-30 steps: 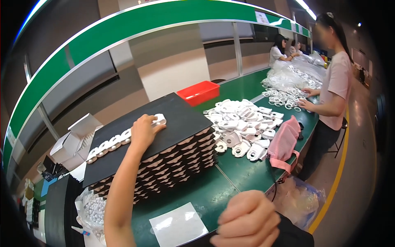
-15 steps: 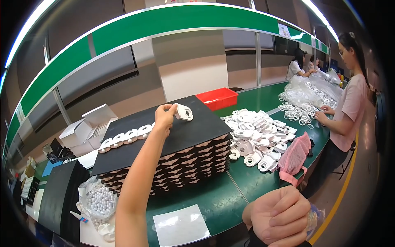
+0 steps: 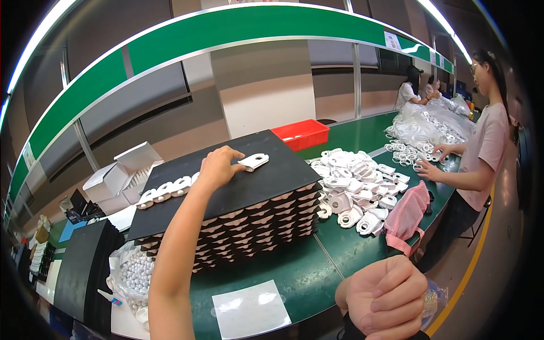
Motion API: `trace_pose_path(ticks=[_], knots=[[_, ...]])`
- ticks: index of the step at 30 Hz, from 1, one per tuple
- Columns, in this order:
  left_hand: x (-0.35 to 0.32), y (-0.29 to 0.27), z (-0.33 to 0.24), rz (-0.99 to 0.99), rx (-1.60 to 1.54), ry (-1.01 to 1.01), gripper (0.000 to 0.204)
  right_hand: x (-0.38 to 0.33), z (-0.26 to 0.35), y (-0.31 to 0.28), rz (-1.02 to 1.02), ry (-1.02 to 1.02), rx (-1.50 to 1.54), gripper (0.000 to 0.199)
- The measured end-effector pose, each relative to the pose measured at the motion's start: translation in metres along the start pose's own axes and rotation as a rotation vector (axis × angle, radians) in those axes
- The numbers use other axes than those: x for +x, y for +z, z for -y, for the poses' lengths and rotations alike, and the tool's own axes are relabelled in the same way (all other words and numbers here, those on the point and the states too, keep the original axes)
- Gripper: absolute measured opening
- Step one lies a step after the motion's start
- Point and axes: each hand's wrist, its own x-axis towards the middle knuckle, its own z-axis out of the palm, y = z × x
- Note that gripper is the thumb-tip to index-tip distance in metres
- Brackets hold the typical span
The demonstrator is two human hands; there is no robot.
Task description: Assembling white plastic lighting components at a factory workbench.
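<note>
White part: a small flat white plastic piece (image 3: 253, 162) with a rounded end and a slot, lying on the black top sheet (image 3: 249, 187) of the tray stack, toward its far edge.
Long axis: it runs roughly left to right, tilted a little up to the right, away from the fingers.
Relation to grip: the piece lies just right of the left hand (image 3: 218, 167), its near end touching the fingertips (whether it is pinched or only pressed flat I cannot tell).
Left grip: fingers bent down onto the sheet, closed toward the piece's left end.
Right hand: the right hand (image 3: 385, 297) is curled into a loose fist low at the desk's near edge, well apart from the piece; nothing shows in it.
Nearer hand: the left, plainly.
Row: more white pieces (image 3: 165, 191) lined up along the sheet's left edge.
Stack: brown-edged trays (image 3: 255, 232) on the green desk (image 3: 294, 277).
Beside: a heap of white parts (image 3: 357, 187), a pink mesh bag (image 3: 405, 212), a red bin (image 3: 301, 134).
</note>
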Motion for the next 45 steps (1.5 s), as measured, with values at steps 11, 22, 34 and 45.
trace_pose_path(ticks=[11,22,34,45], knots=[[-0.004,0.01,-0.025,0.062,0.058,0.03,0.03,0.005,0.006,-0.003,-0.009,0.006,-0.021,0.01],[-0.012,0.005,-0.023,-0.051,0.115,0.23,0.016,-0.008,-0.001,-0.01,-0.004,-0.027,-0.017,0.005],[-0.14,0.002,-0.084,-0.788,0.145,0.523,0.028,-0.056,-0.092,-0.016,0.389,1.515,0.188,0.038],[-0.153,-0.01,-0.081,-0.487,-0.708,-0.157,0.058,-0.082,-0.106,-0.007,0.414,1.686,0.296,0.023]])
